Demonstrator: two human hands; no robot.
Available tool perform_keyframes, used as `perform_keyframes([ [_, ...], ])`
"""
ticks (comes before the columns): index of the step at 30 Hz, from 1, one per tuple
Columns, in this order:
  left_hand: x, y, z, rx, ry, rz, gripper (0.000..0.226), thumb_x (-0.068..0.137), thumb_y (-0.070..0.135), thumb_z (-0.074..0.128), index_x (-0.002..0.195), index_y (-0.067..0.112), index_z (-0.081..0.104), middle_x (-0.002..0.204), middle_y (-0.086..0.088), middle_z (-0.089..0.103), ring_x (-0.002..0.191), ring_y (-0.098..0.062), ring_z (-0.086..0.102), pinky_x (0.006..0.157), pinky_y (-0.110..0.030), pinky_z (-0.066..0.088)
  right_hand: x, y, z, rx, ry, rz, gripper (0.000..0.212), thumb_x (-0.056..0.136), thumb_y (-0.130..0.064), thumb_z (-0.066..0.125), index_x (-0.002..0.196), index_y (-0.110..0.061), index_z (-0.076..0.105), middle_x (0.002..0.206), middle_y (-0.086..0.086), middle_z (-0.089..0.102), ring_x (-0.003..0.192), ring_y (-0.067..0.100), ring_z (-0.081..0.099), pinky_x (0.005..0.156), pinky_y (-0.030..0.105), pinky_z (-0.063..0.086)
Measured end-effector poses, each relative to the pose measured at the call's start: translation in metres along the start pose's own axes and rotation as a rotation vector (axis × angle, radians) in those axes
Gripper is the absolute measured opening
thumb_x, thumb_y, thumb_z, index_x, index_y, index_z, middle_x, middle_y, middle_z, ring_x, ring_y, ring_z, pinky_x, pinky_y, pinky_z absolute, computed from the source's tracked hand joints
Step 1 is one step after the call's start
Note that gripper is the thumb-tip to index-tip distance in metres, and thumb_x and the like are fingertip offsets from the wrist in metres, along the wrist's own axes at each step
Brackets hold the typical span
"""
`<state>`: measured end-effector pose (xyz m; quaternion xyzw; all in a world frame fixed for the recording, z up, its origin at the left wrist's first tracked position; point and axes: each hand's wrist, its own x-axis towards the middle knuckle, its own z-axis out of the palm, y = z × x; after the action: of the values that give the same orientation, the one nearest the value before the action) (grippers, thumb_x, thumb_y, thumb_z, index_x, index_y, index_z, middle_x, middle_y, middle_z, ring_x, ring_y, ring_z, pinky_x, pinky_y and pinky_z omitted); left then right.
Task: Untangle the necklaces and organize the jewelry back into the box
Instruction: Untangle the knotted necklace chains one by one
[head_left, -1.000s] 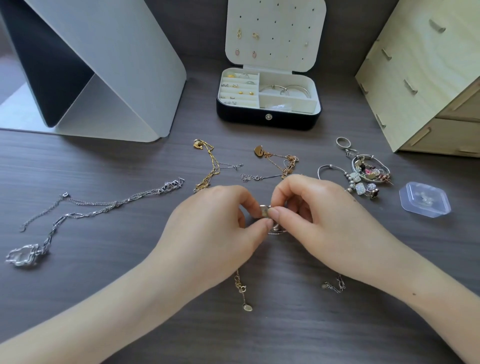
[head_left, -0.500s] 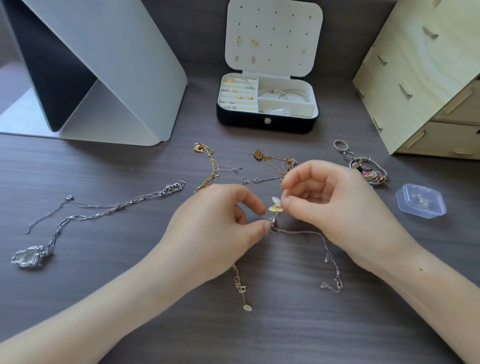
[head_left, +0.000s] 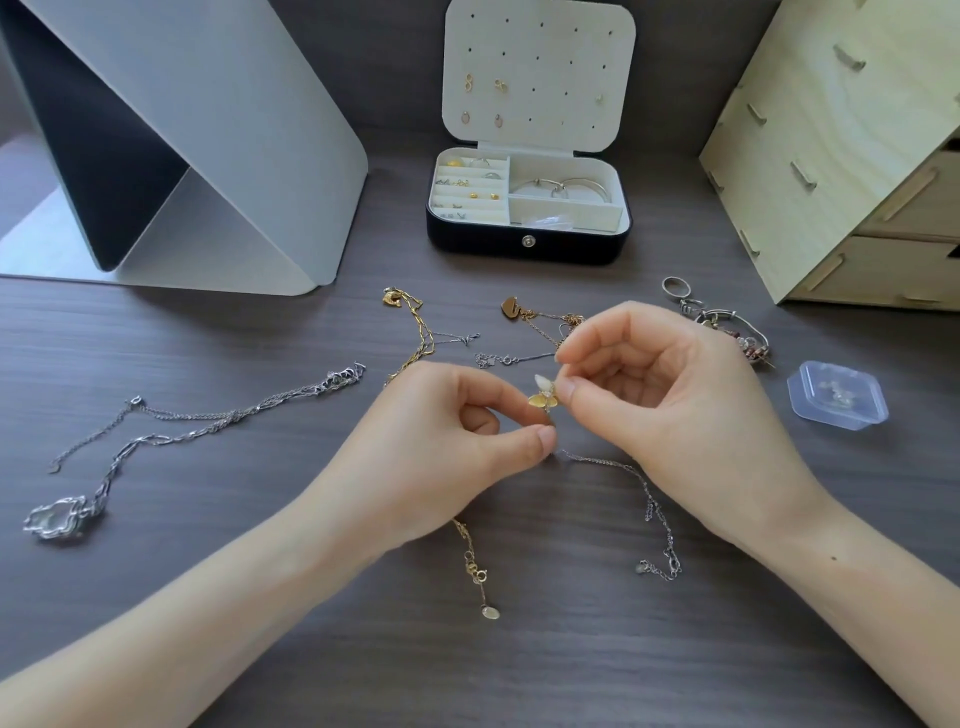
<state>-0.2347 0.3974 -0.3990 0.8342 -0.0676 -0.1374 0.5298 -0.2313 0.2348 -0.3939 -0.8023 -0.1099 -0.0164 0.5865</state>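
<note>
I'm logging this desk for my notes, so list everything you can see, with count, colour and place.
jewelry box: 1, black, cream lining, open, back centre
folded stand: 1, grey, back left
wooden drawers: 1, pale wood, back right
clear case: 1, transparent, right
ring and charm cluster: 1 pile, silver, right of centre
silver necklaces: tangled, left
gold chain: 1, centre
butterfly pendant: 1, gold and white, between fingertips
left hand: pinching a chain
right hand: pinching the pendant

Surface: we see a dark grey wood-grain table (head_left: 208, 649).
On it: open black jewelry box (head_left: 527, 249), silver chain necklaces (head_left: 208, 421), clear plastic case (head_left: 836, 395).
</note>
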Motion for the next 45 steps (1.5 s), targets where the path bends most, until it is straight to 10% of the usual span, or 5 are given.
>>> perform_keyframes([
  [10,0.001,0.001,0.001,0.019,0.004,-0.041,0.015,0.078,0.024,0.071,0.066,0.019,0.066,0.041,0.007,0.028,0.042,-0.011,0.021,0.040,-0.017,0.018,-0.001,0.008,-0.001,-0.412,0.101,-0.264,0.020,0.072,-0.004,0.058,0.082,-0.021,0.063,0.065,-0.007,0.057,0.061,0.010,0.049,0.062,0.017,0.042],
  [15,0.002,-0.001,-0.002,-0.005,0.006,-0.054,0.014,0.078,0.020,0.070,0.064,0.018,0.066,0.041,0.007,0.029,0.041,-0.011,0.023,0.039,-0.018,0.020,0.000,0.008,-0.009,-0.358,-0.069,-0.083,0.028,0.072,-0.013,0.052,0.081,-0.029,0.073,0.064,-0.016,0.055,0.062,0.012,0.049,0.059,0.010,0.037],
  [23,0.002,-0.003,-0.001,0.023,-0.013,-0.027,0.011,0.077,0.018,0.069,0.067,0.016,0.065,0.039,0.007,0.030,0.041,-0.012,0.023,0.038,-0.017,0.020,-0.001,0.007,-0.013,-0.324,-0.296,0.090,0.026,0.086,-0.009,0.053,0.083,-0.028,0.070,0.069,0.007,0.062,0.051,0.007,0.044,0.050,0.018,0.037],
  [45,0.001,-0.004,-0.002,0.286,0.029,0.082,0.012,0.085,0.031,0.063,0.074,0.031,0.067,0.036,0.007,0.032,0.041,-0.011,0.029,0.047,-0.024,0.020,0.002,0.010,-0.019,-0.298,-0.273,0.105,0.016,0.085,-0.009,0.059,0.078,-0.023,0.062,0.070,-0.003,0.065,0.066,0.011,0.061,0.069,0.031,0.052],
])
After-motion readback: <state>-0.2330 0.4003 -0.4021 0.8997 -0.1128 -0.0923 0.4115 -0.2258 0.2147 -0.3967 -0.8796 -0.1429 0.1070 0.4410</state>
